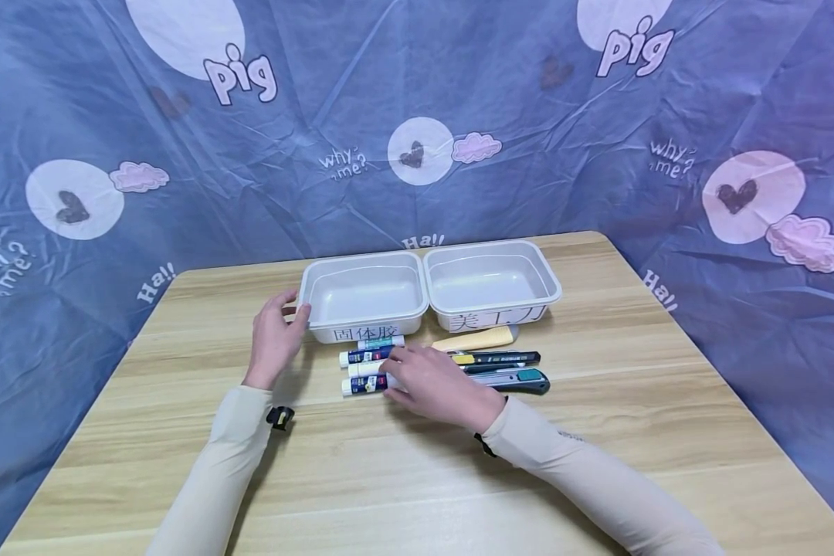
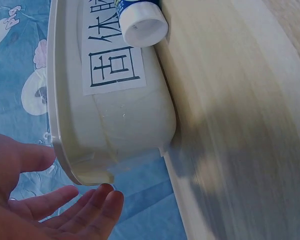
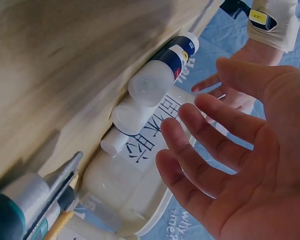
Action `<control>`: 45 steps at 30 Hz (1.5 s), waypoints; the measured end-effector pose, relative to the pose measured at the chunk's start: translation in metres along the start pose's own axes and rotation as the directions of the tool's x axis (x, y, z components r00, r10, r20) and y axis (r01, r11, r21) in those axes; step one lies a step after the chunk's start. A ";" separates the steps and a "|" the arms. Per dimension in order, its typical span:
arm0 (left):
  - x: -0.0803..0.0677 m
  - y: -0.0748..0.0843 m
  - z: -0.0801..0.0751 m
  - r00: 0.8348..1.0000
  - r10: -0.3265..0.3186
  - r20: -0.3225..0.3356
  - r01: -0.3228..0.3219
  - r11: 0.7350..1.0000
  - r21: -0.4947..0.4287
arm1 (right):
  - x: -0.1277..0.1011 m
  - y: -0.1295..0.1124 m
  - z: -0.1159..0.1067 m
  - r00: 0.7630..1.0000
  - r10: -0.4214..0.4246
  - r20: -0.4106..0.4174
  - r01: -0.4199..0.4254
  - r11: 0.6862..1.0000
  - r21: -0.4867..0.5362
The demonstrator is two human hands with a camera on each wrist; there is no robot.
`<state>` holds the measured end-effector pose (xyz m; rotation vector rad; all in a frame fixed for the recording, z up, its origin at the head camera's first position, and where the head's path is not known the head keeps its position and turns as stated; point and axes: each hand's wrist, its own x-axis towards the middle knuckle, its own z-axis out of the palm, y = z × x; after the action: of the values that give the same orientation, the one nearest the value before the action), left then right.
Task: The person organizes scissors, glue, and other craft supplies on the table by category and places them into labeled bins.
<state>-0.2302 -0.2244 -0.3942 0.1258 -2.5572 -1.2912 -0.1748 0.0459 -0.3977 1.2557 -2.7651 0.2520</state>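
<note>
My left hand [image 1: 274,340] is at the left end of a white plastic tub [image 1: 368,301], thumb and fingers relaxed around its corner rim. In the left wrist view the thumb tip meets the rim and the fingers spread below it. My right hand [image 1: 445,390] hovers over a row of several glue sticks [image 1: 364,385], its fingers slightly bent and holding nothing. The right wrist view shows their white ends [image 3: 152,84] beside the fingertips. Right of them lie several utility knives, among them a yellow-handled one [image 1: 483,338] and a grey one with a green slider [image 1: 524,377], partly hidden by the hand.
A second white tub [image 1: 493,286] stands against the first on its right. Both carry paper labels with Chinese characters on their front walls. The wooden table [image 1: 361,486] ends at a blue printed cloth [image 1: 306,208] behind and at the sides.
</note>
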 end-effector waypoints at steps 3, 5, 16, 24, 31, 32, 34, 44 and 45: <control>0.000 -0.001 0.001 1.000 -0.007 0.011 0.007 1.000 0.004 | 0.000 0.000 0.002 1.000 -0.001 0.002 0.002 1.000 -0.006; 0.001 -0.001 0.001 1.000 -0.011 0.020 0.011 1.000 0.002 | 0.000 -0.001 0.003 1.000 0.001 0.003 -0.001 1.000 -0.008; 0.002 -0.003 0.003 0.998 -0.010 0.056 0.010 1.000 -0.002 | 0.001 0.000 0.008 1.000 -0.010 0.009 0.010 1.000 -0.008; 0.003 -0.003 0.004 0.998 -0.009 0.060 0.009 1.000 0.004 | 0.001 -0.001 0.009 1.000 -0.023 0.006 0.023 0.999 -0.029; 0.002 -0.003 0.004 0.998 -0.023 0.059 0.022 1.000 0.018 | 0.001 -0.003 0.010 0.999 -0.042 -0.008 0.042 0.998 -0.044; 0.002 -0.003 0.004 0.998 -0.025 0.060 0.024 1.000 0.020 | 0.001 -0.003 0.010 0.999 -0.044 -0.010 0.043 0.998 -0.044; 0.002 -0.003 0.004 0.998 -0.027 0.064 0.026 0.999 0.021 | 0.001 -0.004 0.010 0.999 -0.047 -0.011 0.047 0.998 -0.040; 0.002 -0.004 0.003 0.998 -0.026 0.063 0.024 0.999 0.040 | 0.002 -0.003 0.013 0.998 -0.060 -0.028 0.058 0.997 -0.042; 0.002 -0.004 0.004 0.998 -0.027 0.062 0.024 0.999 0.041 | 0.002 -0.002 0.014 0.998 -0.063 -0.031 0.062 0.997 -0.045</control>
<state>-0.2337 -0.2248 -0.3992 0.1279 -2.6434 -1.2732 -0.1742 0.0405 -0.4106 1.3127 -2.6834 0.2035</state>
